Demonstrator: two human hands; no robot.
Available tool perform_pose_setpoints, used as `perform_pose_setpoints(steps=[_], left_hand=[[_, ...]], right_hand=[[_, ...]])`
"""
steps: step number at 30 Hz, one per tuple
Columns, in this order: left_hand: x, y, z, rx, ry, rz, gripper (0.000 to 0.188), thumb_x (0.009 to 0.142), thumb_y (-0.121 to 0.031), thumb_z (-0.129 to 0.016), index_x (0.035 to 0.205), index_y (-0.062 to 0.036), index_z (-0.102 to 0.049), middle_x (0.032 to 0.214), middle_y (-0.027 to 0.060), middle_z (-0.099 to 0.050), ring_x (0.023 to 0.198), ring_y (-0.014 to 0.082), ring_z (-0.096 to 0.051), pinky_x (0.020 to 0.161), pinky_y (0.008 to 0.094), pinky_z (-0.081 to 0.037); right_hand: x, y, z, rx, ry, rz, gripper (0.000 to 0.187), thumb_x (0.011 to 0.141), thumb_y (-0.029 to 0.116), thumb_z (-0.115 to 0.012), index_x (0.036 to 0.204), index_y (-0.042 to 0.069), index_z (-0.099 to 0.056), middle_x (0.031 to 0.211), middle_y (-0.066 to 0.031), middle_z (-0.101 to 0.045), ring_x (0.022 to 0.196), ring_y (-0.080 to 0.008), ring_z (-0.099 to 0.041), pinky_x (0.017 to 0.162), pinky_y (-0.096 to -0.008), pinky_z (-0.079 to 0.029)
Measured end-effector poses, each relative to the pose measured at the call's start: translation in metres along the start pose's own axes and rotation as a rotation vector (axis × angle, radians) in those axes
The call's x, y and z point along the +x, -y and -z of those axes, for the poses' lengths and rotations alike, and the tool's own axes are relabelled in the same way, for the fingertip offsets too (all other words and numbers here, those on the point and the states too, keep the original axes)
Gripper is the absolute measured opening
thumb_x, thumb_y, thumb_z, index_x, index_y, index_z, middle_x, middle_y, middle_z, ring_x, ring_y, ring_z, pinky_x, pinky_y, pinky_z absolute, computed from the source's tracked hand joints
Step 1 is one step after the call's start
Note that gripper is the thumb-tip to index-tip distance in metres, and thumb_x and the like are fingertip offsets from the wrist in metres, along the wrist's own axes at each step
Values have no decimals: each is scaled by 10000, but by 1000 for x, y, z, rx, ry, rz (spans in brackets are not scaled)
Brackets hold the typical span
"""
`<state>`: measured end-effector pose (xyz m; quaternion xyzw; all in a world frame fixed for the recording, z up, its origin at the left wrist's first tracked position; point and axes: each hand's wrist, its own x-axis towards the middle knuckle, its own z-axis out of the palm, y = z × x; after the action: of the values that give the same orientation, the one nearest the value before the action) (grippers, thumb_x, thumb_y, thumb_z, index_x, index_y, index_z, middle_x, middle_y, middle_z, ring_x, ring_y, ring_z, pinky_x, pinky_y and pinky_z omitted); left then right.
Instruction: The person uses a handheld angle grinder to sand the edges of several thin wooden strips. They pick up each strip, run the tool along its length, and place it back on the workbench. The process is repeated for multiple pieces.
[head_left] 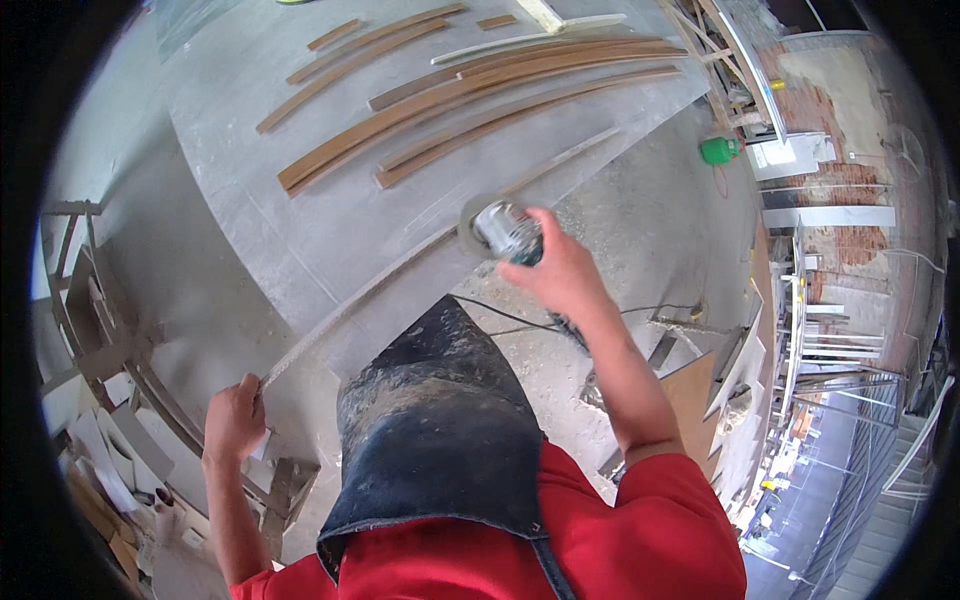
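My right hand (566, 268) is wrapped round an angle grinder (508, 230), a silver-and-dark tool with a pale round disc (467, 220) at its front. The disc is at the edge of a long, narrow, pale strip (345, 308); whether it touches cannot be made out. This strip runs slantwise from the near left to the far right over the grey work surface. At its near left end, my left hand (236, 420) is closed round the strip. The fingertips there are partly hidden.
Several brown strips (380, 133) lie farther off on the large grey slab surface (235, 190). A black cord (515, 318) trails right of my dark apron (430, 440). Offcuts and a frame (90, 310) stand left; a green container (718, 150) and leaning panels (690, 395) are right.
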<state>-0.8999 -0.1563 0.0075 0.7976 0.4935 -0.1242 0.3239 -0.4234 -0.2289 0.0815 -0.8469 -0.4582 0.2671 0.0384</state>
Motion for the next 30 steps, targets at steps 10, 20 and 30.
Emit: perform_pose_setpoints(steps=[10,20,30], left_hand=[[-1,-3,-1,40,25,37,106,963,-110,-584,944,-15,-540,838,286,-638,854,533,-612,713,594,-458],[-5,1,-11,33,-35,84,99,944,-62,-586,906,-22,-503,789,264,-602,811,517,-594,682,574,-432],[-24,9,-25,150,-216,65,96,929,-46,-602,1018,-46,-638,894,185,-700,833,426,-667,730,534,-517]], right_hand=[[86,-104,69,70,-229,-169,858,769,427,-843,1448,42,-489,1293,-260,-682,1226,-405,-653,1031,-452,-509],[172,-209,109,206,-393,-248,902,747,408,-862,1452,2,-472,1299,-262,-678,1202,-371,-670,1015,-433,-511],[123,-202,107,371,-544,-259,864,750,404,-863,1423,-10,-513,1364,-257,-638,1232,-359,-646,1038,-424,-501]])
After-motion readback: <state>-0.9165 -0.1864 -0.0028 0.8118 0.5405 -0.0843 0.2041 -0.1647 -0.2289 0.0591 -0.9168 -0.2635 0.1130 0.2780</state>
